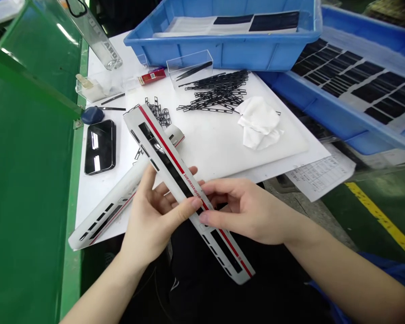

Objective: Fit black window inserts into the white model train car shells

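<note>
A white model train car body with a red stripe and black window strips lies slantwise across both my hands. My left hand grips it from beneath, thumb pressed on its side near the middle. The fingers of my right hand pinch its right edge close to the lettering. Behind it, a second similar train car body rests on the table at the opposite slant, partly hidden by the first. Small black window frames lie just past the held body's far end.
Beyond my hands are a pile of black frame strips, a crumpled tissue and a clear box with tweezers. A phone and bottle stand left. Blue bins border the back; a green panel rises at left.
</note>
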The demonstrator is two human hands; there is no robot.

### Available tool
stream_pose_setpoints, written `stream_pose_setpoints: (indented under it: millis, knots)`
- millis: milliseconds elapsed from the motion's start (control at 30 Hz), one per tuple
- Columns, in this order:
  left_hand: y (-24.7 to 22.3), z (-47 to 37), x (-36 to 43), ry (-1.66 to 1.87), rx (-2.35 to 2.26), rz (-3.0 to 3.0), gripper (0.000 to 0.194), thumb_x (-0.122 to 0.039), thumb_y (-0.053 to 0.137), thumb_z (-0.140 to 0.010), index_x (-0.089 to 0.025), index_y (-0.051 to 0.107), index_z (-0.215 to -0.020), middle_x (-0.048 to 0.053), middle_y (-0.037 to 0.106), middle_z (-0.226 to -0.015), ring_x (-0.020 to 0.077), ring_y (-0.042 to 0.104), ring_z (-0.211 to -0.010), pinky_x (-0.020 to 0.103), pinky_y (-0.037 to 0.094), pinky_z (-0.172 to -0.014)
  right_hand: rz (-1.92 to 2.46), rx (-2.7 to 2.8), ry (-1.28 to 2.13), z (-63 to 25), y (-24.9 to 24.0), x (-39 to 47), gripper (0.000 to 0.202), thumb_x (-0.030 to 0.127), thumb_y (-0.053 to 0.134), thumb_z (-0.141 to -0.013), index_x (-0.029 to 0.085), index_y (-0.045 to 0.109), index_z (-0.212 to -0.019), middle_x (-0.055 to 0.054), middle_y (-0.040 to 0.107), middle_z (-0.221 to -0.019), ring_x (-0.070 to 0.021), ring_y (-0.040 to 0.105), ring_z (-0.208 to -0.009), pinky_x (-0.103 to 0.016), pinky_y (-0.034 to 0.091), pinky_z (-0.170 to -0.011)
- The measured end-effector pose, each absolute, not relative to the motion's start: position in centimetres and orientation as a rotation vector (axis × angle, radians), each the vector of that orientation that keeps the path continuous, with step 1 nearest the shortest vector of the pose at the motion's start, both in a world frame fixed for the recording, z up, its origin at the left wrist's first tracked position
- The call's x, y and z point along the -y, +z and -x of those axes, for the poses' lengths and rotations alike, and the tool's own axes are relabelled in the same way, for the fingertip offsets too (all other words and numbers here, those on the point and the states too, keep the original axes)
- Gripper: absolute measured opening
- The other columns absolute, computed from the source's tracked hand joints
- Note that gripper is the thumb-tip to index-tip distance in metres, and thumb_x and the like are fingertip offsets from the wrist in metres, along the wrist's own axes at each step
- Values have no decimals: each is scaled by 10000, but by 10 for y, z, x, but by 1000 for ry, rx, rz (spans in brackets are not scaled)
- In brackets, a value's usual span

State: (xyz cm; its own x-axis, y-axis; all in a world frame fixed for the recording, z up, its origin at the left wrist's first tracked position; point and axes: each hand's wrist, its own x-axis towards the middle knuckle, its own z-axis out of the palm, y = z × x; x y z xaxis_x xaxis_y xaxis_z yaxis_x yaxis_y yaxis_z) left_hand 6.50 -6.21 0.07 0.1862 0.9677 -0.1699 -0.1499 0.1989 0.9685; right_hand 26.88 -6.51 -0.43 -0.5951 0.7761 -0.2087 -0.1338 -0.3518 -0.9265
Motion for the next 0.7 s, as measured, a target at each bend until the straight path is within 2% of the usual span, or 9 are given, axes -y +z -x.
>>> stream_pose_setpoints:
  millis: [133,200,367,467,533,633,700]
  knots:
    - [-3,-69,66,1050,-1072,-1049,470,-151,852,-881,-255,653,-1294,72,811,-1218,231,818,-1020,281,711,-848,1027,1367,1879,-265,-4,65,87,260,749,-926,186,713,-956,14,631,-796,-129,589,-729,-222,498,-627]
    - [-4,-70,66,1064,-1057,-1033,487,-142,843,-890,-269,638,-1314,63,802,-1247,212,815,-1014,270,707,-859,1045,1369,1866,-265,-3,65,58,239,721,-940,185,701,-951,21,602,-778,-122,567,-711,-218,472,-599]
    - [-1,-71,66,1024,-1003,-1021,543,-110,842,-881,-292,603,-1334,61,773,-1317,198,813,-1007,281,710,-861,998,1371,1906,-269,0,66,55,224,676,-969,186,705,-997,0,653,-876,-131,588,-778,-226,496,-653]
    - [3,-73,65,1018,-1024,-1030,509,-117,848,-875,-271,620,-1304,76,781,-1298,198,821,-968,269,710,-839,1040,1360,1847,-270,1,66,51,223,683,-966,179,697,-942,15,634,-832,-112,556,-722,-209,456,-599]
    - [3,-74,63,1019,-1009,-1031,521,-122,848,-874,-278,621,-1316,79,778,-1307,217,823,-979,292,711,-853,1037,1355,1830,-272,0,65,39,215,715,-948,176,716,-943,23,632,-813,-110,556,-723,-209,458,-618]
    - [2,-75,58,1012,-1012,-1059,518,-141,827,-900,-283,616,-1352,89,774,-1326,261,817,-1045,338,707,-895,936,1332,1863,-277,-4,61,114,196,733,-940,190,756,-1052,27,646,-835,-116,572,-764,-220,488,-699]
    - [1,-76,54,998,-1011,-1080,532,-156,810,-920,-284,603,-1394,99,766,-1344,284,798,-1113,345,697,-924,855,1293,1885,-281,-6,59,171,195,675,-989,200,752,-1141,13,677,-915,-123,607,-835,-231,513,-776]
